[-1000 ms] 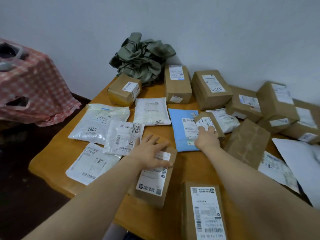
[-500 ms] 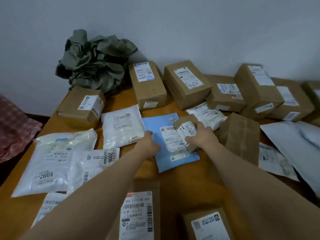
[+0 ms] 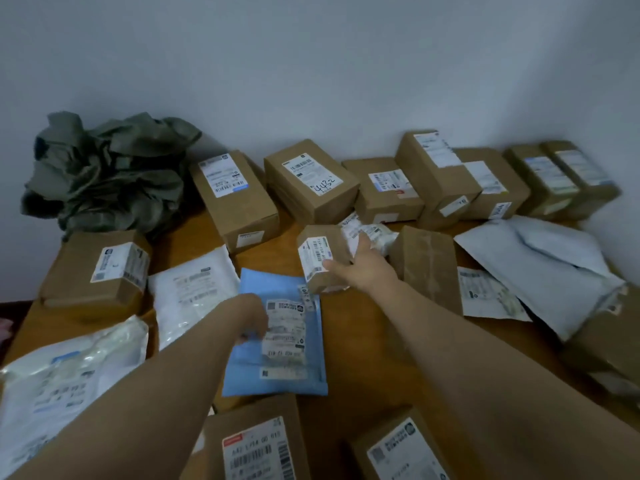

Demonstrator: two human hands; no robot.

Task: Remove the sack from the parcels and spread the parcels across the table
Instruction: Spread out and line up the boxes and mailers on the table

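two hands (image 3: pixel 363 268) (image 3: pixel 251 315) on parcels, sack (image 3: pixel 107 171) aside

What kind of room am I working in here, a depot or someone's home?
Likely a plain room used for parcel sorting, not clearly a depot: a wooden table against a bare wall, labelled cardboard boxes and an emptied green sack.

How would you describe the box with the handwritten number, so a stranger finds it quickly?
Start at the crumpled green sack in the table's far left corner. Count two brown boxes rightward along the wall. That box alone has "4432" handwritten on its label.
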